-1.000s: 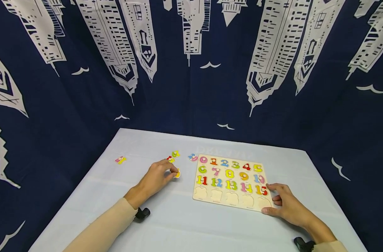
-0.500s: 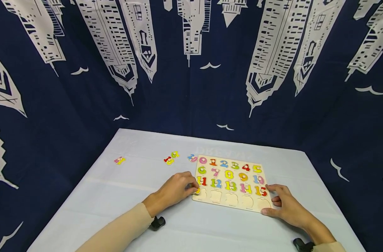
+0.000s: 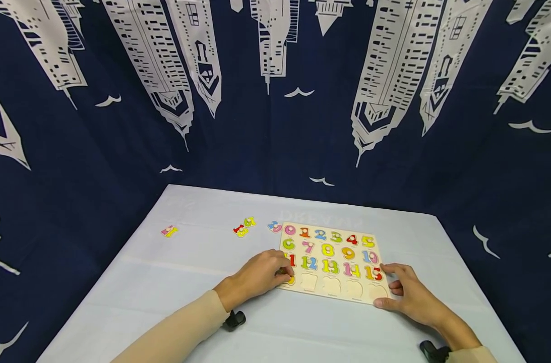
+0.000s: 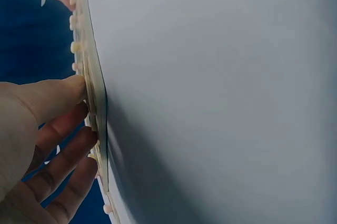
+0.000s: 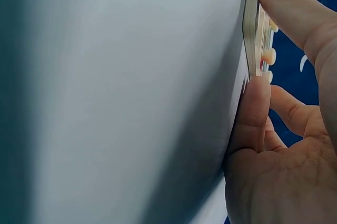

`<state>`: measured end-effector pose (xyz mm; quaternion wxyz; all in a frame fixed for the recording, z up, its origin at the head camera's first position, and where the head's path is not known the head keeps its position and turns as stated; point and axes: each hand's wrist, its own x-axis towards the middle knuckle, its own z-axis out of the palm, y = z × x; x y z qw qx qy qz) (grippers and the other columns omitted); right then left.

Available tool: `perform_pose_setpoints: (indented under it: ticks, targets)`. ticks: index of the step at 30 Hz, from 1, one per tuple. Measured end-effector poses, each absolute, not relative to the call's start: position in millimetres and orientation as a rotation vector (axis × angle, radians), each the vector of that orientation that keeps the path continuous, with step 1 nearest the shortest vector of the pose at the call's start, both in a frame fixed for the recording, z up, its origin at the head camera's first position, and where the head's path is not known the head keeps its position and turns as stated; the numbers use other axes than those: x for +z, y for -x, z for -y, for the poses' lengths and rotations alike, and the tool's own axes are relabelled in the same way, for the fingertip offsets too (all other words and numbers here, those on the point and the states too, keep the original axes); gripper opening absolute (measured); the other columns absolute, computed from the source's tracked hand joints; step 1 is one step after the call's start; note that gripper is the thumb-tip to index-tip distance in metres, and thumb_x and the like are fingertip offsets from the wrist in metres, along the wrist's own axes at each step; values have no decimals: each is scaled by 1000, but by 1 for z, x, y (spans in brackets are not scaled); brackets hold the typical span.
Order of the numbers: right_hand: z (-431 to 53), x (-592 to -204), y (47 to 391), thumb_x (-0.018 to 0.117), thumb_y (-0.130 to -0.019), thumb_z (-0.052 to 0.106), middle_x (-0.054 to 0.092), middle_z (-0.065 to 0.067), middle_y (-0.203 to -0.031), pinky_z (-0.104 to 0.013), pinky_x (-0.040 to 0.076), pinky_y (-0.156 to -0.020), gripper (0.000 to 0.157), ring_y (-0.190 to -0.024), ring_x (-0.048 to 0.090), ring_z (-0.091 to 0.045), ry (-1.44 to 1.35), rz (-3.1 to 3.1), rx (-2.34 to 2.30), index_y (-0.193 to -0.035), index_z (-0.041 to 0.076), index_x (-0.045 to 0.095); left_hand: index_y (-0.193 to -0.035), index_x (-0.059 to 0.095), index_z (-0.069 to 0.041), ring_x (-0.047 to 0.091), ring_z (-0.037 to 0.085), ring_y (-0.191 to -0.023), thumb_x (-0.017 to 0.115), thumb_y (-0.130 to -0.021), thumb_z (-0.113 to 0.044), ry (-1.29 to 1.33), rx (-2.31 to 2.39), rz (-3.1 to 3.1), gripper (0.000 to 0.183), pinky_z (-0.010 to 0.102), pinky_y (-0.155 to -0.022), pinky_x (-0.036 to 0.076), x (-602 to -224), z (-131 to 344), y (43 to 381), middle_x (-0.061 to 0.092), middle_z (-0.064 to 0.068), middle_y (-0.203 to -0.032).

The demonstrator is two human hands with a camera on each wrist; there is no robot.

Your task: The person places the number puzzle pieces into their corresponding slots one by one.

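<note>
A pale wooden number puzzle board point(image 3: 309, 282) lies on the table, with knobbed number pieces filling its upper three rows. At the left end of its bottom row, my left hand point(image 3: 262, 272) pinches a yellow number puzzle piece point(image 3: 291, 280) over the first recess; the hand covers most of it. The other bottom-row recesses are bare. My right hand point(image 3: 411, 297) grips the board's right edge, thumb at the near corner. Seen edge-on in the right wrist view, the board point(image 5: 251, 29) has the thumb point(image 5: 289, 8) over it and fingers against its side.
Beyond the left hand lie loose number pieces: a pink-and-yellow one point(image 3: 169, 231), a red-and-yellow one point(image 3: 241, 231), a green-and-yellow one point(image 3: 250, 222). A blue-and-pink piece point(image 3: 274, 226) lies by the board's far left corner. Behind the white table point(image 3: 202, 262) hangs a navy printed cloth point(image 3: 252, 141).
My left hand has carried the yellow piece from the table left of the board rightward onto the board's bottom-left recess. The right hand has kept its hold on the board.
</note>
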<state>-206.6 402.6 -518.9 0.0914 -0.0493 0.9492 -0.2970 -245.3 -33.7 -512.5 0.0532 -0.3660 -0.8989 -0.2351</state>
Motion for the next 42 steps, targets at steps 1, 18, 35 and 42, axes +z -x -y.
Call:
perform_pose_setpoints:
  ticks: [1, 18, 35, 42]
  targets:
    - [-402, -518, 207, 106, -84, 50, 41, -28, -164, -16, 56, -88, 116, -123, 62, -29, 150, -2821, -883, -170, -2, 47, -108, 91, -17, 70, 10, -99, 92, -104, -20, 1111, -719, 2735, 4, 23, -93, 62, -512, 34, 246, 82, -6, -104]
    - [-400, -519, 206, 104, -85, 53, 39, -28, -165, -16, 56, -88, 119, -125, 61, -29, 126, -2786, -883, -171, -4, 45, -121, 89, -18, 73, 13, -103, 92, -104, -26, 1016, -768, 2817, 19, 28, -97, 63, -506, 53, 248, 82, -4, -113]
    - [-399, -518, 208, 104, -84, 55, 39, -31, -163, -17, 56, -87, 120, -126, 63, -32, 120, -2801, -811, -171, -2, 44, -126, 88, -13, 78, 35, -125, 97, -98, -23, 468, -760, 2765, 31, 57, -111, 64, -500, 207, 277, 83, 8, -131]
    - [-398, -517, 208, 104, -85, 52, 39, -30, -164, -16, 56, -88, 118, -125, 63, -31, 133, -2804, -824, -170, -4, 45, -136, 84, -8, 66, 51, -140, 94, -101, -32, 233, -778, 2769, 43, 72, -118, 52, -505, 275, 287, 75, 23, -145]
